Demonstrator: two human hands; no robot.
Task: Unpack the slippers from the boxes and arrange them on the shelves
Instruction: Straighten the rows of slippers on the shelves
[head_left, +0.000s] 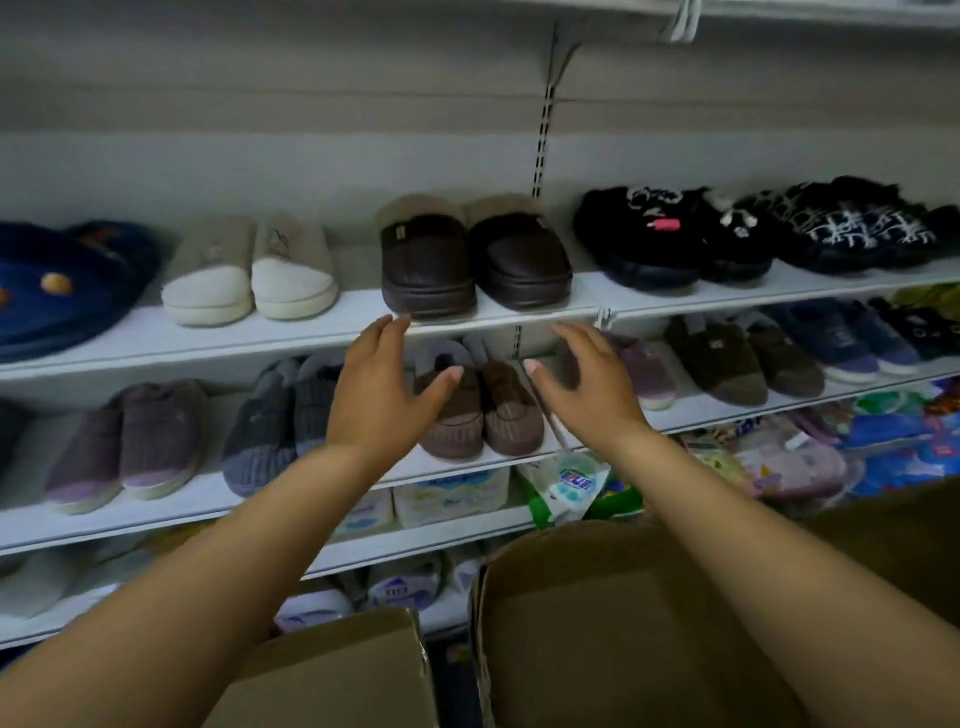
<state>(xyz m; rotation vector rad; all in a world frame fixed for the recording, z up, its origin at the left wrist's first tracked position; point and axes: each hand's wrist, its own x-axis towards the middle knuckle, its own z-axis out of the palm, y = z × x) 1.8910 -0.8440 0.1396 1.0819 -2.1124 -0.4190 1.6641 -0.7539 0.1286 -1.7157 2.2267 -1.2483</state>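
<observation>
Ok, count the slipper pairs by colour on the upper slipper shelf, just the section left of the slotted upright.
Navy blue pair, partly cut off by the frame edge: 1
Cream pair: 1
Dark brown pair: 1
Total: 3 pairs

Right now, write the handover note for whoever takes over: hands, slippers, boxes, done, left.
Left hand: open, empty. Right hand: open, empty. Both are raised either side of the brown knit pair on the middle shelf.
The dark brown pair stands on the upper shelf just above.
Done: both shelves carry rows of paired slippers.
Left: left box and right box sit open below the arms. No slippers show in them, but the arms cover part; check inside and shelve anything found.
</observation>
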